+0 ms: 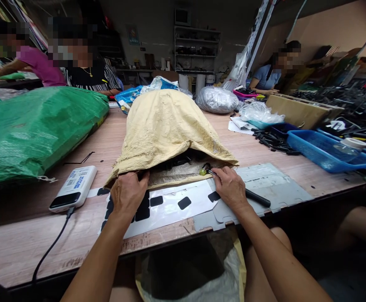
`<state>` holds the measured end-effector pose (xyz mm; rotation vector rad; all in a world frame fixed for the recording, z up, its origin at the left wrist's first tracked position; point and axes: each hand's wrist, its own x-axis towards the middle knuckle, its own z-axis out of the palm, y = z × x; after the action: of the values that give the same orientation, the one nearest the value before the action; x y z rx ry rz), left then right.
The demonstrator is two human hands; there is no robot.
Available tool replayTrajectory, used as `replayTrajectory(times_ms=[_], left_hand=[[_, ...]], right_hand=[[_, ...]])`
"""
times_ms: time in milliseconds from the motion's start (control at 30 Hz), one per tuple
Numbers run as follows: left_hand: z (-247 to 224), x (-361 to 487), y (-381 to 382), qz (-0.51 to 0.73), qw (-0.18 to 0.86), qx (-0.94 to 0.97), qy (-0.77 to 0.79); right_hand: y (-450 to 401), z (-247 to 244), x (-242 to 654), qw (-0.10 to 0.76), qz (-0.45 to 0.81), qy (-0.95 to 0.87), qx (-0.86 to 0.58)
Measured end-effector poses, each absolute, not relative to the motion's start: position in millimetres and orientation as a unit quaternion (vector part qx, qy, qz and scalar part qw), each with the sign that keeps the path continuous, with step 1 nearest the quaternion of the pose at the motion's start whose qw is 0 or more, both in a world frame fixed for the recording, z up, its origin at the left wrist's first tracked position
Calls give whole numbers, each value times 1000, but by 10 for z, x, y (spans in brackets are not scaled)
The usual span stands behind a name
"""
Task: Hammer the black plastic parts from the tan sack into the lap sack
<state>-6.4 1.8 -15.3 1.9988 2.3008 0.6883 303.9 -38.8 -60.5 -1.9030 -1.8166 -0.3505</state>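
Note:
A cream woven sack [167,126] lies on the table with its mouth toward me, dark items inside only partly visible. My left hand [128,191] is closed on the left corner of the sack's lower lip. My right hand [231,186], closed too, is at the right side of the mouth. It holds a slim tool with a black handle [257,197] and a thin metal end; its exact kind is unclear. By the metal end sits a small yellow-green piece [202,172]. Beneath the hands, a white sheet [170,214] bears black rounded stickers [184,203].
A white power bank [76,186] with a cable is at left, beside a large green sack [41,130]. A grey plate [271,184] lies at right, near black parts [273,141] and a blue tray [328,151]. Another open sack [189,268] hangs below the table edge. Several people sit beyond.

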Motion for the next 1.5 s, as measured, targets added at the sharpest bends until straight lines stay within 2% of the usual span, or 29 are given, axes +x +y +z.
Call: replayTrajectory(times_ms=[100, 200, 300, 533, 700, 800, 867, 1000, 1067, 1167, 1333, 1500], left_hand=[[-134, -44, -271, 258, -1, 655, 711], [-194, 80, -488, 311, 97, 732, 598], [-284, 249, -564, 287, 182, 785, 518], [-387, 466, -467, 279, 237, 809, 459], [-446, 465, -403, 294, 291, 773, 482], [-455, 454, -397, 298, 298, 767, 484], [-450, 450, -399, 299, 299, 768, 480], [-438, 447, -397, 303, 305, 764, 481], [-438, 447, -394, 304, 311, 761, 481], [-448, 447, -393, 309, 316, 758, 480], [-480, 445, -387, 314, 310, 760, 477], [-472, 445, -377, 309, 312, 761, 479]], right_hand=[[-390, -606, 3035, 242, -132, -663, -696], [-389, -616, 3037, 240, -134, -663, -696], [-391, -620, 3038, 240, -134, -663, -697], [-389, -627, 3047, 237, -131, -665, -696], [-359, -613, 3053, 213, -128, -671, -698], [-387, -519, 3037, 208, -129, -675, -696], [-449, -425, 3013, 244, -115, -672, -690], [-663, -257, 2908, 349, -2, -709, -613], [-785, -212, 2823, 364, 65, -739, -563], [-934, -184, 2695, 336, 99, -770, -534], [-1015, -193, 2600, 329, 44, -777, -534], [-993, -198, 2583, 261, 47, -791, -551]])
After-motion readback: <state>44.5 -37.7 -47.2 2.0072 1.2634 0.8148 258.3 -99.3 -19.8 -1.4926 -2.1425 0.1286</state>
